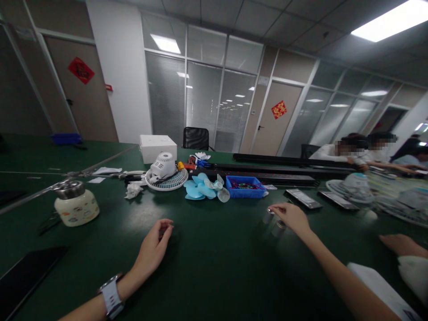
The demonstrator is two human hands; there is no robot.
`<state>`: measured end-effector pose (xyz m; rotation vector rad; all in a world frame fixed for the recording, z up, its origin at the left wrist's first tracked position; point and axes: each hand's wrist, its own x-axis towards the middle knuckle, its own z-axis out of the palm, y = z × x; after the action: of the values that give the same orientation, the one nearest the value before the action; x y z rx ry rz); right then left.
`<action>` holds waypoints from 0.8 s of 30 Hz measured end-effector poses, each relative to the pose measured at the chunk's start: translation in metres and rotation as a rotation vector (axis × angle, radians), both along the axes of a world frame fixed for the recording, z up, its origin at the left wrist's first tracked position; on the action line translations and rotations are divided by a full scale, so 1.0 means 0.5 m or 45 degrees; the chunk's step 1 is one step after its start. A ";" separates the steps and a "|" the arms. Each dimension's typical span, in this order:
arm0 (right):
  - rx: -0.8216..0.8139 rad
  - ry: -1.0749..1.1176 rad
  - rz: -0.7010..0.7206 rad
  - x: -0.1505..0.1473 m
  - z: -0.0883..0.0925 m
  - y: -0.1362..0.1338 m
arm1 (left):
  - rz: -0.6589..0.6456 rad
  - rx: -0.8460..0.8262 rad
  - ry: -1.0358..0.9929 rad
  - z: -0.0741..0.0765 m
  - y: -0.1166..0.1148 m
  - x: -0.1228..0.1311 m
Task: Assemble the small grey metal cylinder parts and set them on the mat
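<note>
Two small silvery cylinders stand side by side on the dark green table, right of centre. The fingertips of my right hand are pinched at the top of the left cylinder; the other cylinder is just below the fingers. My left hand, with a watch on the wrist, rests on its side on the table with fingers curled and a gap between them and the thumb, nothing visible inside. Blue fan blades and a blue tray with small coloured parts lie farther back.
A cream jar stands at left, above a dark tablet. Behind are a white fan body, a white box and long black rails. Two phone-like devices lie at right. Another person's hand is at the right edge.
</note>
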<state>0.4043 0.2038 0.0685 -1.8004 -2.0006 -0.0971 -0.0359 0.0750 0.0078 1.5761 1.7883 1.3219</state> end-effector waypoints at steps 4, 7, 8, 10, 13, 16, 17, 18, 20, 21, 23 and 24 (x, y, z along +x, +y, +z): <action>0.009 -0.042 0.040 0.001 0.001 -0.001 | 0.015 -0.013 0.000 0.005 -0.003 0.002; 0.001 -0.092 0.054 -0.005 0.002 -0.004 | 0.012 -0.028 -0.011 0.010 -0.004 0.004; 0.008 -0.114 0.058 -0.008 0.003 -0.005 | 0.008 -0.031 -0.014 0.011 -0.004 0.005; 0.020 -0.168 0.071 -0.012 0.004 -0.006 | 0.007 -0.033 -0.017 0.012 -0.004 0.006; 0.019 -0.240 0.096 -0.013 0.005 -0.008 | 0.010 -0.045 -0.014 0.012 -0.003 0.005; 0.113 -0.267 0.162 -0.012 0.001 -0.022 | 0.010 -0.064 -0.013 0.010 -0.002 0.003; 0.176 -0.266 0.183 -0.012 -0.002 -0.030 | 0.012 -0.066 -0.014 0.009 -0.003 0.003; 0.245 -0.263 0.197 -0.013 -0.007 -0.041 | 0.015 -0.064 -0.016 0.009 -0.003 0.002; 0.385 -0.259 0.193 -0.014 -0.022 -0.065 | 0.025 -0.060 -0.019 0.008 -0.003 0.001; 0.443 -0.263 0.184 -0.014 -0.032 -0.077 | 0.032 -0.059 -0.022 0.007 -0.003 0.000; 0.526 -0.283 0.173 -0.011 -0.054 -0.096 | 0.045 -0.061 -0.033 0.005 -0.003 -0.001; 0.556 -0.296 0.178 -0.007 -0.065 -0.101 | 0.047 -0.060 -0.038 0.004 -0.003 -0.002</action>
<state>0.4010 0.1533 0.0359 -1.4197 -2.0526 -0.6716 -0.0366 0.0735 0.0100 1.4974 1.8254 1.3033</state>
